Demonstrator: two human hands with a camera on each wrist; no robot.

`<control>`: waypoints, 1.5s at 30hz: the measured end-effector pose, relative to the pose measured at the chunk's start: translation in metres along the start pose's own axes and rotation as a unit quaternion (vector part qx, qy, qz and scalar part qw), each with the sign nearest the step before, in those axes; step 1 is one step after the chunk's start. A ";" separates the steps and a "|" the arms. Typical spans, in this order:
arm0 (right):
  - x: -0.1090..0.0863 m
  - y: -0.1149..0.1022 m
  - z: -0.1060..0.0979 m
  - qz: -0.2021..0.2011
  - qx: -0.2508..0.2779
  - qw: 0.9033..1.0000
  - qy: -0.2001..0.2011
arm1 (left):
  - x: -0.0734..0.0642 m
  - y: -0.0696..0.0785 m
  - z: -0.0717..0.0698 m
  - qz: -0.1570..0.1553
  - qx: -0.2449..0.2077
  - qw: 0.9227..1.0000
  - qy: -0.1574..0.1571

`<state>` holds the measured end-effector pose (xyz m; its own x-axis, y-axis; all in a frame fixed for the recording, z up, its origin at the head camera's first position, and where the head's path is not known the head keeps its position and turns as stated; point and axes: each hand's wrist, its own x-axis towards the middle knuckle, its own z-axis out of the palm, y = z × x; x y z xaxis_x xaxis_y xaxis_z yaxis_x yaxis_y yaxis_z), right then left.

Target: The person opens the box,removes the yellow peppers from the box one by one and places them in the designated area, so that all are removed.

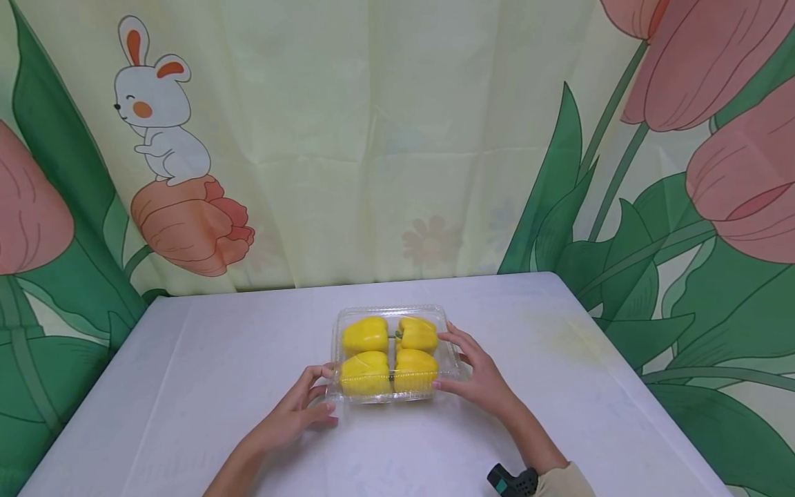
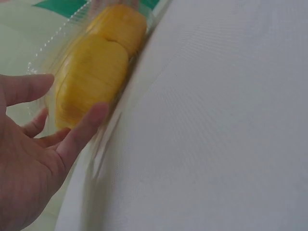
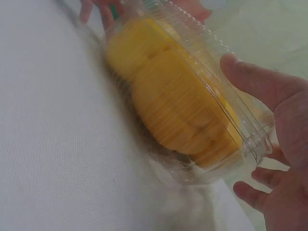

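Note:
A clear plastic clamshell box [image 1: 391, 397] stands on the table, its lid lying over several yellow bell peppers [image 1: 365, 373]. At its left side is my left hand [image 1: 292, 407], fingertips right at the edge and thumb below the front left corner. In the left wrist view, spread fingers [image 2: 29, 89] overlap the plastic. Opposite it, my right hand [image 1: 481, 376] spans the box's right side, thumb at the front corner and index fingertip beside the lid. The right wrist view shows the thumb [image 3: 257, 79] stretched along the lid's edge and the other fingers loosely bent beside the box's end.
White cloth covers the table [image 1: 217, 359]. Behind it hangs a curtain [image 1: 323, 138] printed with tulips and a rabbit. A dark device [image 1: 512, 481] is strapped at the right wrist.

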<state>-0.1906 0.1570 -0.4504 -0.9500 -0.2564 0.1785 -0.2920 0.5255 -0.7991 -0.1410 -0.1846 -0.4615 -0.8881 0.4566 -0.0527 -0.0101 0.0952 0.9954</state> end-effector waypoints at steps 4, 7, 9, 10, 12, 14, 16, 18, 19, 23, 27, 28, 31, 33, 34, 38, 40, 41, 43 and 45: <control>0.000 0.000 0.000 0.000 0.002 1.000 0.001 | 0.001 0.000 0.001 -0.012 -0.002 1.000 0.005; -0.001 0.000 0.001 0.002 0.007 1.000 0.002 | 0.001 -0.001 0.002 -0.015 -0.002 1.000 0.006; -0.001 0.000 0.001 0.001 0.009 1.000 0.002 | 0.001 -0.001 0.002 -0.017 -0.002 1.000 0.007; -0.001 0.000 0.001 0.000 0.010 1.000 0.003 | 0.001 -0.001 0.002 -0.017 -0.002 1.000 0.008; -0.001 -0.001 0.001 -0.003 0.010 1.000 0.003 | 0.001 0.000 0.002 -0.017 -0.001 1.000 0.009; -0.001 -0.001 0.001 -0.005 0.009 1.000 0.004 | 0.001 0.001 0.003 -0.019 -0.002 1.000 0.009; -0.001 -0.001 0.001 -0.005 0.009 1.000 0.003 | 0.002 0.001 0.003 -0.021 -0.002 1.000 0.008; -0.001 -0.001 0.000 -0.004 0.009 1.000 0.003 | 0.002 0.001 0.003 -0.027 -0.003 1.000 0.009; -0.001 0.000 0.000 -0.004 0.009 1.000 0.004 | 0.002 0.001 0.004 -0.028 -0.005 1.000 0.009; -0.001 0.000 0.000 -0.001 0.009 1.000 0.003 | 0.004 0.000 0.004 -0.032 -0.009 0.999 0.013; 0.000 0.000 -0.001 0.001 0.007 1.000 -0.001 | 0.006 -0.001 0.005 -0.026 -0.005 0.999 0.030; 0.000 0.000 -0.001 0.001 0.003 1.000 -0.003 | 0.006 -0.002 0.005 -0.026 -0.005 0.999 0.035; 0.001 0.000 -0.001 0.002 -0.003 1.000 -0.005 | 0.007 -0.003 0.005 -0.024 -0.007 0.999 0.044; 0.002 0.000 0.000 0.006 -0.006 1.000 -0.005 | 0.006 -0.004 0.004 -0.024 -0.012 0.999 0.043; 0.002 0.000 0.000 0.007 -0.006 1.000 -0.005 | 0.006 -0.004 0.004 -0.026 -0.013 0.999 0.043; 0.001 -0.001 -0.001 0.011 -0.006 1.000 -0.001 | 0.005 -0.003 0.004 -0.030 -0.025 0.999 0.037; 0.001 -0.002 -0.001 0.010 -0.006 1.000 0.001 | 0.004 -0.003 0.004 -0.033 -0.031 0.998 0.033; 0.001 -0.003 -0.001 0.010 -0.006 1.000 0.003 | 0.003 -0.002 0.004 -0.032 -0.034 0.998 0.030; 0.000 -0.003 -0.001 0.009 -0.007 1.000 0.004 | 0.002 -0.001 0.003 -0.030 -0.036 0.999 0.023; 0.000 -0.004 0.000 0.009 -0.004 1.000 0.004 | 0.002 -0.001 0.003 -0.026 -0.039 0.999 0.016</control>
<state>-0.1898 0.1553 -0.4474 -0.9563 -0.2392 0.1685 -0.2748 0.5371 -0.7975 -0.1411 -0.1815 -0.4628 -0.8999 0.4238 -0.1026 -0.0912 0.0472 0.9947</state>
